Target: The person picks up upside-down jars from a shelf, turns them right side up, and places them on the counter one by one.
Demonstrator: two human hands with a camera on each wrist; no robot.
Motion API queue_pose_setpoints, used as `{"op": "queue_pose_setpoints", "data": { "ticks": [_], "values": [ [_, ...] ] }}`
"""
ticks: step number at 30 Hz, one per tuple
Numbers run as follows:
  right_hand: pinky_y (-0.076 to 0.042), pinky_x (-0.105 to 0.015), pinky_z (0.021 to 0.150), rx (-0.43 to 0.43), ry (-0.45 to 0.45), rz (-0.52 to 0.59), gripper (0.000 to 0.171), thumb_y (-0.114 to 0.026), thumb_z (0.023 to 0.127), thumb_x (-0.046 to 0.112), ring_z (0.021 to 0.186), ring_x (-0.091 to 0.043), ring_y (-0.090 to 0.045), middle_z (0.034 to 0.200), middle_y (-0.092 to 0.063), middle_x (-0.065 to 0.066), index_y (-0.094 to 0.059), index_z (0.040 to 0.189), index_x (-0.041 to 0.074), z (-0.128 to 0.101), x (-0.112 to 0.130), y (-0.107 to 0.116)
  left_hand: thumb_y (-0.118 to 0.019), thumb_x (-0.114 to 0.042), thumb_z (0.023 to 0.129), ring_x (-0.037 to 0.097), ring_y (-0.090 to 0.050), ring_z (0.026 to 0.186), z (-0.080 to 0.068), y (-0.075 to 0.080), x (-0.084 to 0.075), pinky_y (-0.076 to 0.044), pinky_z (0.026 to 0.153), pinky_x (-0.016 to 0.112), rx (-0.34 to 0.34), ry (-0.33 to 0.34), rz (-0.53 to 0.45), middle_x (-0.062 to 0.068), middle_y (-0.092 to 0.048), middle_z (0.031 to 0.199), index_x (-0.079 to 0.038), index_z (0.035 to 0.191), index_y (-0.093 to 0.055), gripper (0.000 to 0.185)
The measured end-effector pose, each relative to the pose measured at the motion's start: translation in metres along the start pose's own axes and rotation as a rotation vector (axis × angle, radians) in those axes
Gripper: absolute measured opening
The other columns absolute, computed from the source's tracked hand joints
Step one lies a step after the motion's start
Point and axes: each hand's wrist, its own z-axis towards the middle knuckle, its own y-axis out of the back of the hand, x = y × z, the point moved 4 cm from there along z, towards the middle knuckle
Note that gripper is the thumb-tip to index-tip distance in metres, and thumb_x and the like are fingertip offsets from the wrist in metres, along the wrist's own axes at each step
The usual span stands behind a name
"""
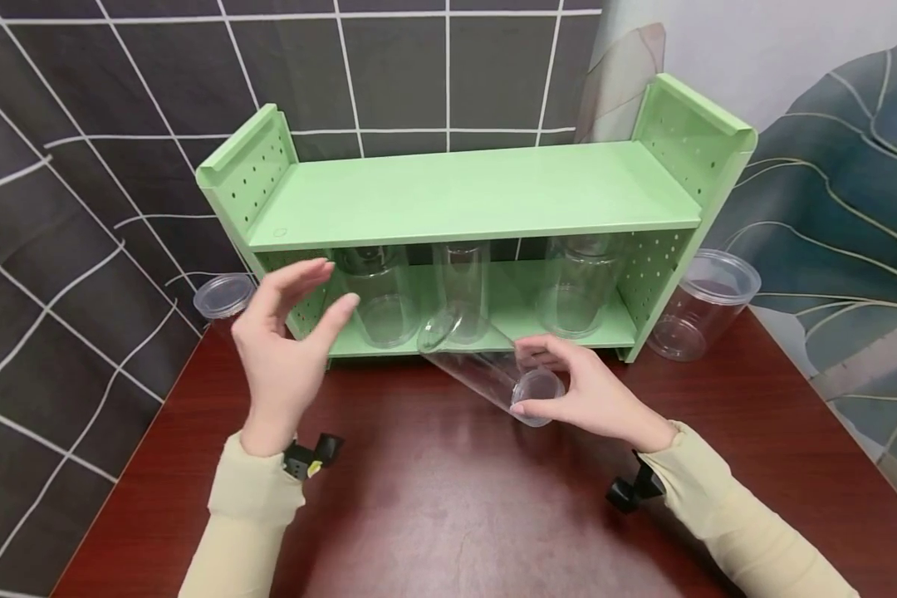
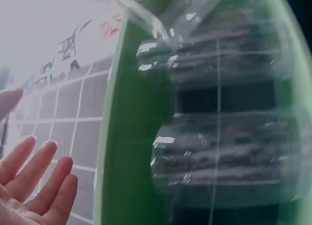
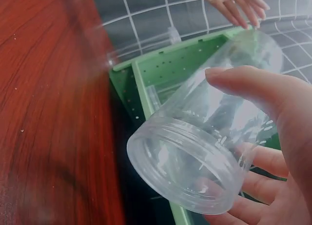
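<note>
Left hand (image 1: pixel 284 357) is hovering at 11 o'clock, thumb (image 1: pixel 332 324) standing apart from fingers (image 1: pixel 287 286); right hand (image 1: pixel 586 394) is gripping at 1 o'clock, pointing toward 10.

There are six jars in all: one jar (image 1: pixel 474 374) in the right hand (image 1: pixel 590 390), three jars (image 1: pixel 389 311) on the lower shelf (image 1: pixel 512 301), one jar (image 1: pixel 224 297) left of the rack and one jar (image 1: pixel 706 295) right of it. One rack (image 1: pixel 463 195) has two shelves and two side panels (image 1: pixel 691 154). Two hands show, with two sleeves (image 1: pixel 257 490) and two wrist cameras (image 1: pixel 624 494), over one table (image 1: pixel 448 515).
</note>
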Motion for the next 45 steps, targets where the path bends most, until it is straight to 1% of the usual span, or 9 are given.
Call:
{"op": "queue_pose_setpoints", "data": {
  "ticks": [4,10,14,18,23,28,32,39,45],
  "values": [
    [-0.053,-0.034,0.095,0.013,0.013,-0.007,0.066,-0.093,0.076,0.031,0.109,-0.014,-0.064,0.118,-0.067,0.007,-0.062,0.133,0.02,0.0,0.0,-0.002,-0.086,0.006,0.075,0.03,-0.067,0.105,-0.013,-0.012,0.003,-0.051,0.097,0.037,0.112,-0.023,0.04,0.015,-0.073,0.111,0.009,0.115,-0.07,0.043],
    [-0.052,-0.03,0.092,0.009,0.033,-0.04,0.066,-0.093,0.074,0.039,0.108,-0.011,-0.062,0.119,-0.067,0.008,-0.065,0.131,0.019,0.003,0.002,-0.003,-0.093,-0.015,0.072,0.021,-0.065,0.113,-0.034,-0.027,0.027,-0.049,0.101,0.038,0.245,-0.071,0.055,0.003,-0.073,0.117,-0.006,0.122,-0.072,0.055],
    [-0.051,-0.028,0.092,0.004,0.047,-0.053,0.065,-0.092,0.074,0.041,0.107,-0.009,-0.063,0.12,-0.066,0.011,-0.065,0.13,0.023,0.005,0.005,-0.003,-0.094,-0.028,0.071,0.021,-0.064,0.114,-0.049,-0.039,0.034,-0.049,0.101,0.037,0.334,-0.106,0.047,0.001,-0.071,0.121,-0.008,0.124,-0.071,0.061],
    [-0.05,-0.027,0.092,-0.015,0.082,-0.073,0.063,-0.093,0.074,0.04,0.107,-0.01,-0.062,0.119,-0.066,0.011,-0.066,0.128,0.025,0.005,0.009,-0.003,-0.095,-0.034,0.071,0.02,-0.062,0.117,-0.063,-0.051,0.038,-0.048,0.104,0.036,0.428,-0.115,0.051,-0.002,-0.069,0.123,-0.01,0.125,-0.071,0.064],
    [-0.049,-0.027,0.091,-0.033,0.115,-0.07,0.061,-0.094,0.074,0.037,0.107,-0.018,-0.063,0.118,-0.068,0.001,-0.067,0.126,0.02,0.006,0.014,-0.003,-0.096,-0.042,0.067,0.017,-0.059,0.12,-0.08,-0.065,0.046,-0.045,0.107,0.035,0.57,-0.138,0.123,-0.001,-0.068,0.127,-0.013,0.128,-0.069,0.073],
    [-0.049,-0.029,0.09,-0.046,0.119,-0.063,0.058,-0.093,0.075,0.038,0.106,-0.019,-0.062,0.116,-0.067,0.004,-0.068,0.124,0.019,0.008,0.019,-0.004,-0.094,-0.05,0.066,0.015,-0.056,0.123,-0.095,-0.074,0.054,-0.042,0.109,0.033,0.684,-0.14,0.226,-0.002,-0.063,0.133,-0.014,0.134,-0.064,0.083],
    [-0.05,-0.031,0.087,-0.053,0.13,-0.065,0.056,-0.093,0.075,0.036,0.103,-0.015,-0.061,0.114,-0.066,0.01,-0.068,0.123,0.021,0.009,0.025,-0.006,-0.094,-0.048,0.068,0.015,-0.054,0.124,-0.103,-0.077,0.059,-0.042,0.108,0.03,0.721,-0.134,0.289,-0.004,-0.061,0.136,-0.014,0.137,-0.062,0.083],
    [-0.052,-0.029,0.085,-0.058,0.208,-0.11,0.065,-0.093,0.074,0.034,0.103,-0.011,-0.06,0.119,-0.064,0.008,-0.064,0.131,0.021,0.004,0.048,-0.008,-0.095,-0.044,0.068,0.015,-0.058,0.12,-0.111,-0.076,0.062,-0.048,0.102,0.032,0.715,-0.117,0.339,-0.002,-0.063,0.134,-0.016,0.142,-0.057,0.088],
    [-0.049,-0.031,0.095,-0.073,0.314,-0.148,0.071,-0.09,0.078,0.035,0.115,-0.012,-0.057,0.131,-0.06,0.004,-0.058,0.139,0.021,0.003,0.074,-0.009,-0.094,-0.046,0.069,0.016,-0.059,0.117,-0.114,-0.076,0.064,-0.049,0.099,0.033,0.683,-0.126,0.347,-0.003,-0.065,0.129,-0.016,0.144,-0.055,0.09]
  ]
}}
